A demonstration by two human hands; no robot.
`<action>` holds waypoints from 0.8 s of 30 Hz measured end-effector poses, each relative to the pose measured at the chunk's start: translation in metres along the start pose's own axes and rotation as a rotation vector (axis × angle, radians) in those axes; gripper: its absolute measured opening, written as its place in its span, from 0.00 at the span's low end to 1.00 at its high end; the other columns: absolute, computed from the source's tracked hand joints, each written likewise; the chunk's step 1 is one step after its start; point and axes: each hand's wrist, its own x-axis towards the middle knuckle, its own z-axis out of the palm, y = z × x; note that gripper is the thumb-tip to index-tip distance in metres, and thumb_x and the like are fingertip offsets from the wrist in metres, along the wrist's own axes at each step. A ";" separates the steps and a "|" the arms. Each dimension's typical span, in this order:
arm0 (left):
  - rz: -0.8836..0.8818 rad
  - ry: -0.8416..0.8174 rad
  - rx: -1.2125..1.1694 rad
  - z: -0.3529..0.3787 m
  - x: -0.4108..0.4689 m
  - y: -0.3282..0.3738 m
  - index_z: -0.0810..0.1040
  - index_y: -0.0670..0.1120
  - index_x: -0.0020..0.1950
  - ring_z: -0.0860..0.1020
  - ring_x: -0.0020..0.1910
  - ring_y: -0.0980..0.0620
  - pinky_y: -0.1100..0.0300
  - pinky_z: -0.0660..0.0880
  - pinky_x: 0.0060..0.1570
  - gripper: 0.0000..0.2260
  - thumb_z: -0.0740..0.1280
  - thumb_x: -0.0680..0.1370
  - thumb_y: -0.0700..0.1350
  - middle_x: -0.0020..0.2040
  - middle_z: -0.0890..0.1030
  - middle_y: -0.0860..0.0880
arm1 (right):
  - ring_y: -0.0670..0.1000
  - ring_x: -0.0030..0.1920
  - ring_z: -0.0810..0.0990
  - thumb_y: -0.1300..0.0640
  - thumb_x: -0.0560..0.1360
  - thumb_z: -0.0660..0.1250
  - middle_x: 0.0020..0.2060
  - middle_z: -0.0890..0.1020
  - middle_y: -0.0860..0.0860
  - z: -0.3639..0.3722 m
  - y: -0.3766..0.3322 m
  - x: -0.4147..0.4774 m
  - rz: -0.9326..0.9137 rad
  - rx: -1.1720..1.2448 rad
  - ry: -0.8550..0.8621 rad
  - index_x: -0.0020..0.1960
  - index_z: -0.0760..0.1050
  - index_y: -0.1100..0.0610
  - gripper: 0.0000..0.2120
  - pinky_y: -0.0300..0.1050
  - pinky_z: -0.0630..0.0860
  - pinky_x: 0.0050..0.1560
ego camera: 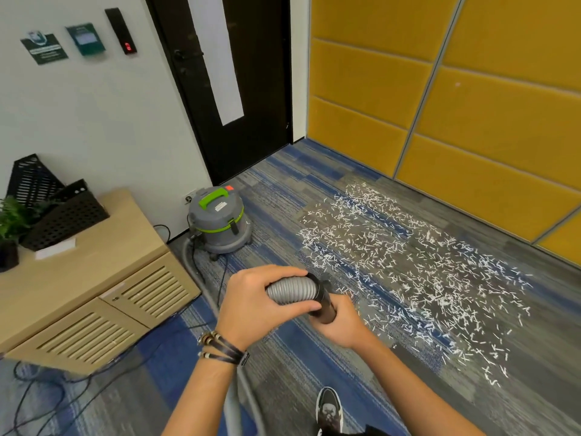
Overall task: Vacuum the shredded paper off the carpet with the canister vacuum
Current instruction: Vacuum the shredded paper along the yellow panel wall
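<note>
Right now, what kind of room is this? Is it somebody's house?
Probably an office, not a house: a card reader beside the dark door, yellow padded wall panels, and carpet tiles strewn with shredded paper.

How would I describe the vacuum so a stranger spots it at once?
Find the black door. On the carpet at its foot, beside the wooden cabinet, stands the vacuum. It is the only grey drum, with a green handle and green band.
</note>
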 end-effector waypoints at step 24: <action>0.147 0.033 -0.151 -0.019 -0.007 0.019 0.89 0.52 0.52 0.86 0.48 0.60 0.54 0.83 0.51 0.23 0.85 0.62 0.61 0.49 0.88 0.60 | 0.43 0.28 0.63 0.64 0.64 0.68 0.25 0.68 0.42 0.010 -0.028 -0.062 0.007 0.012 0.142 0.31 0.68 0.44 0.16 0.42 0.59 0.31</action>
